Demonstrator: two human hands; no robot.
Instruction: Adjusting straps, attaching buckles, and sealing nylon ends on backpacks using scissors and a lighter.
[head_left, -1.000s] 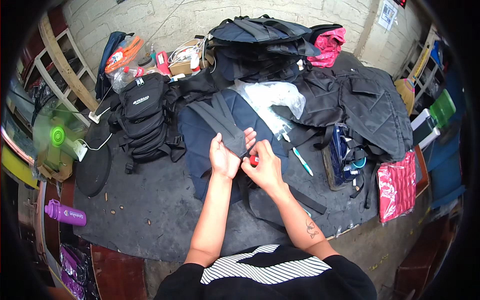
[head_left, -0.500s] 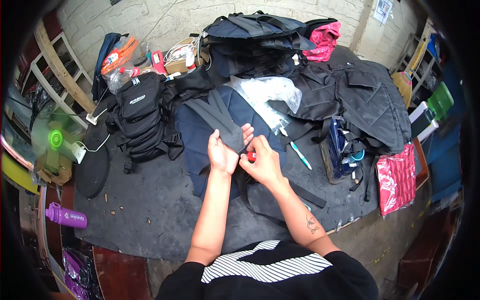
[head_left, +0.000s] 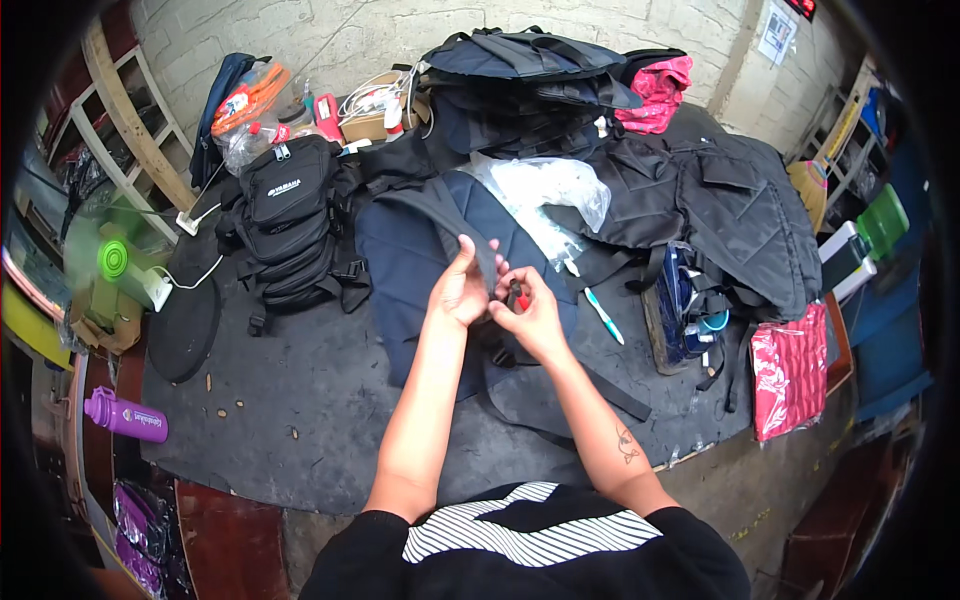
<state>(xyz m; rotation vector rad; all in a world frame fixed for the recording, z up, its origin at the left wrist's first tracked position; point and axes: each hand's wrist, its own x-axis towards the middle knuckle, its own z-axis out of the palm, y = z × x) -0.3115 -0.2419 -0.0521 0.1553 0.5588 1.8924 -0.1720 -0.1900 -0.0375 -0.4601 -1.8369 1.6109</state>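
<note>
A navy backpack panel [head_left: 405, 250] lies on the table in front of me, with a wide dark grey shoulder strap [head_left: 458, 227] running up from it. My left hand [head_left: 464, 290] holds the free end of this strap, thumb on one side and fingers behind. Close beside it, my right hand [head_left: 532, 318] is closed around a small red and black tool [head_left: 519, 298], mostly covered by the fingers, so its kind is unclear. The fingertips of both hands meet near the strap's edge. Below my hands, a black webbing strap [head_left: 615, 393] trails over the table.
A black bag [head_left: 287, 230] stands left; a black backpack [head_left: 740, 230] lies right. Clear plastic [head_left: 580, 190] and a white-and-teal pen-like stick [head_left: 604, 317] are nearby. Stacked bags [head_left: 530, 60] fill the back. A purple bottle [head_left: 128, 415] and fan [head_left: 113, 259] are far left.
The strap end has turned edge-on between my hands. My left hand has rotated, its fingers closing more on the strap; the right has shifted slightly right, showing more of the red and black tool.
</note>
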